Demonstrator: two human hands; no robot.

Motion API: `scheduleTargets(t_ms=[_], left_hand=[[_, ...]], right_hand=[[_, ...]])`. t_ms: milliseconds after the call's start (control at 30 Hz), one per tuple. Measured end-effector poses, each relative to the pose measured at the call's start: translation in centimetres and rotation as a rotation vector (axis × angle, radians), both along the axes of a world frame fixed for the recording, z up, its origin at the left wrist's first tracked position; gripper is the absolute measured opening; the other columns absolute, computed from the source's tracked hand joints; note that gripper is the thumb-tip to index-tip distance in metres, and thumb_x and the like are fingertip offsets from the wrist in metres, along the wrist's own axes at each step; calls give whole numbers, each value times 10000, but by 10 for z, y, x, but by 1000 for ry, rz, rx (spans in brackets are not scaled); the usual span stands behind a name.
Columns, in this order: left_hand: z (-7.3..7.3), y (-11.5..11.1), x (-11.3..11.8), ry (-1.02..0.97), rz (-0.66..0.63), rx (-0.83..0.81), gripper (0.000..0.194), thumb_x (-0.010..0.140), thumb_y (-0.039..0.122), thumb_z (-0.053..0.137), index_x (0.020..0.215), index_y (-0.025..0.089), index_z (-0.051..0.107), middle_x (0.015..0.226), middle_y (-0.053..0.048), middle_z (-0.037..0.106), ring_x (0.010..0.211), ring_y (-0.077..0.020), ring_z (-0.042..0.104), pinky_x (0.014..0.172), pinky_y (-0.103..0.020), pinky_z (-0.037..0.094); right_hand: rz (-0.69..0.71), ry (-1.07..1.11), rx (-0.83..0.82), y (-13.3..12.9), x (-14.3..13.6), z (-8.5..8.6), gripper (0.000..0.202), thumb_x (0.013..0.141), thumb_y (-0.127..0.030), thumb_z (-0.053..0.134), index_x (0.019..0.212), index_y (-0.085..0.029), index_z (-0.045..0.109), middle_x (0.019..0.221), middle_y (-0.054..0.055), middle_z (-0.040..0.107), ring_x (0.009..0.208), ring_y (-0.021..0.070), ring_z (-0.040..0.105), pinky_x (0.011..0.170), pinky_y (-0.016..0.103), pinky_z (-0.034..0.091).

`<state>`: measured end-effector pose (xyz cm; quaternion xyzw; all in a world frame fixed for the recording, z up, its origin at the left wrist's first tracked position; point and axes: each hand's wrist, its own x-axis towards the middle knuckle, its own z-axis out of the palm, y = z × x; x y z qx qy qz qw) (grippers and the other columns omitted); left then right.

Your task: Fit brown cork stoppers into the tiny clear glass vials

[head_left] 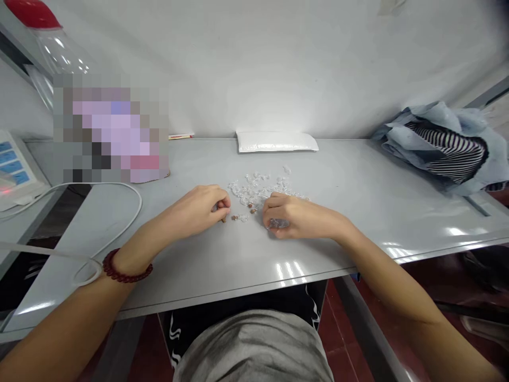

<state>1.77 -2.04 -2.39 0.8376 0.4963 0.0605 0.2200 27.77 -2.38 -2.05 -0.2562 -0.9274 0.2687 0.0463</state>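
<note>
A loose heap of tiny clear bottles [258, 183] lies on the grey tabletop [238, 265]. Left of the heap, my left hand [201, 211] is closed, fingers curled in; a bit of brown cork [224, 219] shows under its fingertips. My right hand [296, 216] curls at the heap's near right side, thumb and fingers bent around clear bottles [278, 223]; how many it grips is hidden. Between my hands lie a small corked bottle [239, 217] on its side and a couple more brown corks [253, 210], close to my right fingers.
Against the wall lies a white packet [276, 142], with a thin pencil-like stick [181, 137] to its left. A bundled blue cloth bag [441, 143] sits at right. At left are a power strip [19, 172], a white cable [135, 193] and a red-lidded clear jar [59, 50].
</note>
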Motion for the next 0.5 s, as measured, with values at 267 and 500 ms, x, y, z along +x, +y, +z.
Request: scheduleTargets(t_ms=[267, 500], left_hand=[[2, -9, 13, 178, -42, 81, 225, 861, 192, 438, 811, 193, 657, 854, -48, 677, 717, -194, 611, 648, -307, 410], [3, -14, 17, 111, -11, 181, 148, 825, 161, 466, 762, 171, 599, 792, -45, 633, 673, -180, 561, 621, -304, 400]], right_hand=[[-175, 300, -94, -8, -12, -2, 89, 872, -157, 576, 947, -162, 624, 946, 42, 649, 848, 154, 576, 718, 271, 437], [-345, 447, -292, -12, -18, -6, 113, 882, -185, 557, 970, -152, 621, 877, 25, 656, 698, 106, 560, 661, 249, 450]])
